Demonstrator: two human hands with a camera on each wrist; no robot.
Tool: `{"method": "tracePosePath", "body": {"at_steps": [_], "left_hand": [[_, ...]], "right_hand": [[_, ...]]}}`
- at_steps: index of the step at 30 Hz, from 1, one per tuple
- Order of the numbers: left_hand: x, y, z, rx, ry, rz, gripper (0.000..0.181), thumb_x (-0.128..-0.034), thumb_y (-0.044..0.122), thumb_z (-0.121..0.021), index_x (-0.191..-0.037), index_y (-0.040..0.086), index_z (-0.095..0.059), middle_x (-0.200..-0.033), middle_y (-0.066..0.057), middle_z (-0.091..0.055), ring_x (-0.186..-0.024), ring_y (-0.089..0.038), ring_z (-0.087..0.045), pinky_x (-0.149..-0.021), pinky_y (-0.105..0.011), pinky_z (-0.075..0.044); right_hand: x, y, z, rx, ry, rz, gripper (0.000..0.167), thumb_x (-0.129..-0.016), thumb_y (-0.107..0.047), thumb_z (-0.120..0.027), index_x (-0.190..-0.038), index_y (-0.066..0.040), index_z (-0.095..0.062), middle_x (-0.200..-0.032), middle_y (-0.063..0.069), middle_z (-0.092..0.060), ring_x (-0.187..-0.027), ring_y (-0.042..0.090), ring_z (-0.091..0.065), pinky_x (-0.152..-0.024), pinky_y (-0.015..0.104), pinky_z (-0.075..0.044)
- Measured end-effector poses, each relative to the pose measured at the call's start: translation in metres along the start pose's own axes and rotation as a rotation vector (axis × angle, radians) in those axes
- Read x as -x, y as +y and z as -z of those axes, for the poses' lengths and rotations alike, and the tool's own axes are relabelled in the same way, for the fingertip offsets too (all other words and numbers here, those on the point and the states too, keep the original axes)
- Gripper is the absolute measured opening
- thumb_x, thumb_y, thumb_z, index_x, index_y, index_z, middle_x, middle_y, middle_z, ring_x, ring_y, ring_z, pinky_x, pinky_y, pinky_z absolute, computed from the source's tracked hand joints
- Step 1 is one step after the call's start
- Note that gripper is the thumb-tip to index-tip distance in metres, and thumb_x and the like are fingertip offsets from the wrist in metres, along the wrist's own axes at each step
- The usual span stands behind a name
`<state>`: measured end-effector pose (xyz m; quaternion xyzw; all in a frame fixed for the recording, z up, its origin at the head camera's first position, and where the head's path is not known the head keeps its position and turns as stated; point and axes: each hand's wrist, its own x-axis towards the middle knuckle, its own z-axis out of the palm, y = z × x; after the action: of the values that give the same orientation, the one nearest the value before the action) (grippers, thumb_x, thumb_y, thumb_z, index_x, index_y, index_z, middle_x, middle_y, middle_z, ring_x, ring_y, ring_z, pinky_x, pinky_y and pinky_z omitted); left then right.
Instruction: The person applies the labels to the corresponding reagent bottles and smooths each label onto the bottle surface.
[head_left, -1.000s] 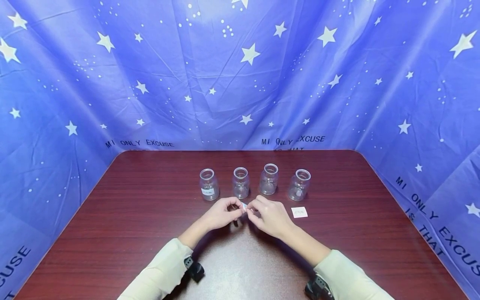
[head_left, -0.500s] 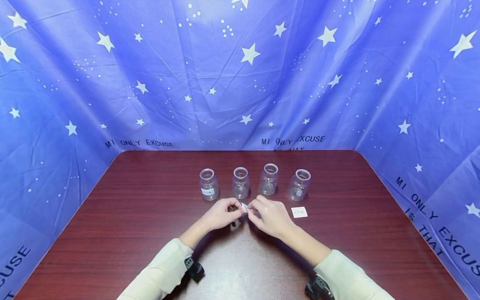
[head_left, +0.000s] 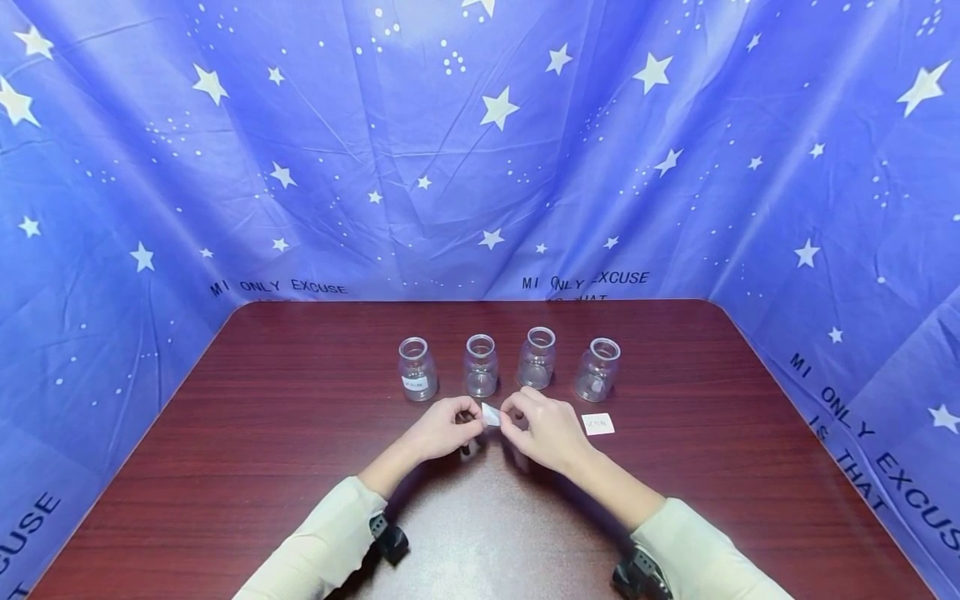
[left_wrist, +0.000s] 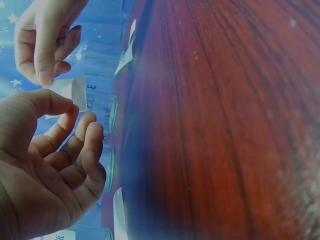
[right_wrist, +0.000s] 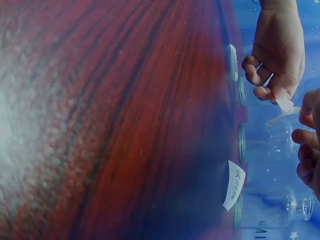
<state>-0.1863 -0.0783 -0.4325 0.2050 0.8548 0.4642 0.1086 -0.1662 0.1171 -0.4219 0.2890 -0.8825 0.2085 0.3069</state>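
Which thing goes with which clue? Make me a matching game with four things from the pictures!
Things:
1. Leftmost jar
2. Curtain
3. Paper slip
4. Table

Clues:
A. Dark reddish brown
B. Held by the left hand and right hand
C. Has a white label on its side
D. Blue and starry

Right pairs: 1-C, 2-D, 3-B, 4-A
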Motion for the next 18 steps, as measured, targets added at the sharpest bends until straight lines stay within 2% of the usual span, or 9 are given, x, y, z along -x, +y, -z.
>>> {"method": "tracePosePath", "body": {"at_steps": [7, 11, 14, 18], "left_hand": [[0.0010, -0.0007, -0.0007, 0.014, 0.013, 0.012, 0.007, -0.0822, 0.013, -0.057, -0.082, 0.006, -0.060, -0.067, 0.002, -0.058, -0.054, -0.007, -0.054, -0.051, -0.021, -0.044], [0.0011, -0.0019, -0.0017, 0.021, 0.017, 0.021, 0.008, -0.0833, 0.013, -0.058, -0.082, 0.006, -0.060, -0.070, -0.005, -0.062, -0.052, -0.007, -0.054, -0.052, -0.022, -0.046], [0.0015, -0.0022, -0.0018, 0.025, 0.011, 0.029, 0.009, -0.0840, 0.014, -0.058, -0.082, 0.006, -0.060, -0.071, -0.010, -0.064, -0.051, -0.008, -0.054, -0.051, -0.022, -0.046], [0.0024, -0.0026, -0.0013, 0.022, -0.004, 0.048, 0.010, -0.0845, 0.015, -0.057, -0.082, 0.006, -0.059, -0.065, -0.005, -0.060, -0.050, -0.007, -0.053, -0.050, -0.022, -0.045]], "right_hand": [[-0.0005, 0.0003, 0.0003, -0.078, -0.046, -0.153, 0.010, -0.076, -0.017, -0.069, -0.073, -0.022, -0.061, -0.066, -0.013, -0.054, -0.055, -0.002, -0.047, -0.048, 0.014, -0.036], [-0.0013, 0.0014, 0.0017, -0.150, -0.053, -0.257, 0.011, -0.077, -0.015, -0.068, -0.073, -0.022, -0.061, -0.066, -0.013, -0.054, -0.059, -0.001, -0.050, -0.051, 0.015, -0.039], [-0.0021, 0.0037, 0.0041, -0.199, -0.041, -0.305, 0.009, -0.077, -0.014, -0.066, -0.074, -0.022, -0.062, -0.065, -0.013, -0.053, -0.060, 0.001, -0.050, -0.054, 0.016, -0.040], [-0.0027, 0.0074, 0.0072, -0.236, -0.024, -0.336, 0.007, -0.077, -0.012, -0.066, -0.076, -0.019, -0.064, -0.064, -0.011, -0.054, -0.061, 0.003, -0.051, -0.055, 0.018, -0.041]]}}
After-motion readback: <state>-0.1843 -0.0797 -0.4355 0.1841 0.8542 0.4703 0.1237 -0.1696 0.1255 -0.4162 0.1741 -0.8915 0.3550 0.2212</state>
